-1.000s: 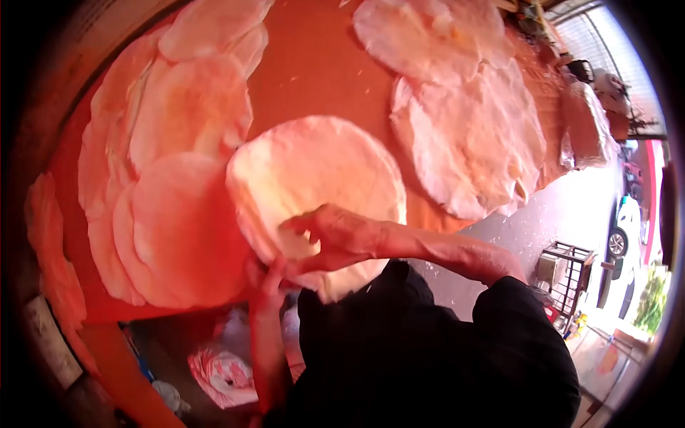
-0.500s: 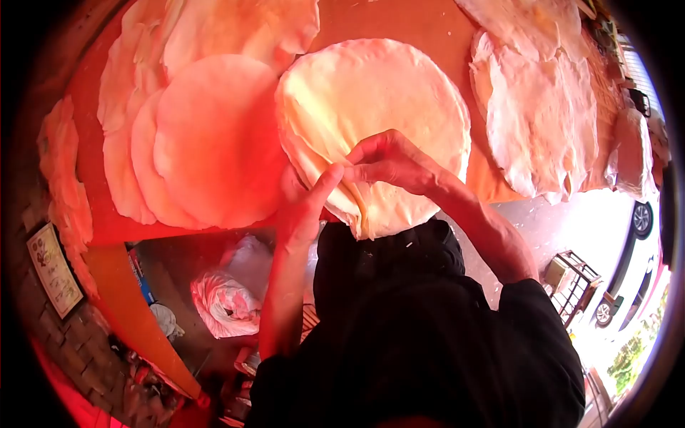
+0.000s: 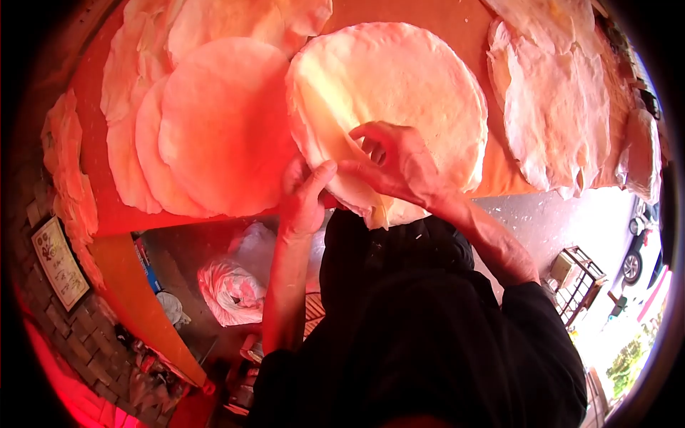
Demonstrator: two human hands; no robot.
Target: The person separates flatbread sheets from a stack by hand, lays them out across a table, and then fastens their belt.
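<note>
A round, pale stack of thin flat sheets lies at the near edge of the orange table, its lower left side folded and hanging a little over the edge. My left hand is at that lower left rim, thumb and fingers closed about the sheet's edge. My right hand rests over the lower part of the stack, its fingers curved into a loop with thumb and index finger parted. Nothing shows between them. Overlapping round sheets lie just left of my left hand.
More wrinkled sheets lie at the right of the table, with a plastic-wrapped bundle beyond. Below the table are a white and red bag and, at the right, a metal rack. A framed sign is at the far left.
The view has swung, so the table's things sit higher and further right. My hands came together at the fold, and since then my right hand's fingers have spread from the pinch.
</note>
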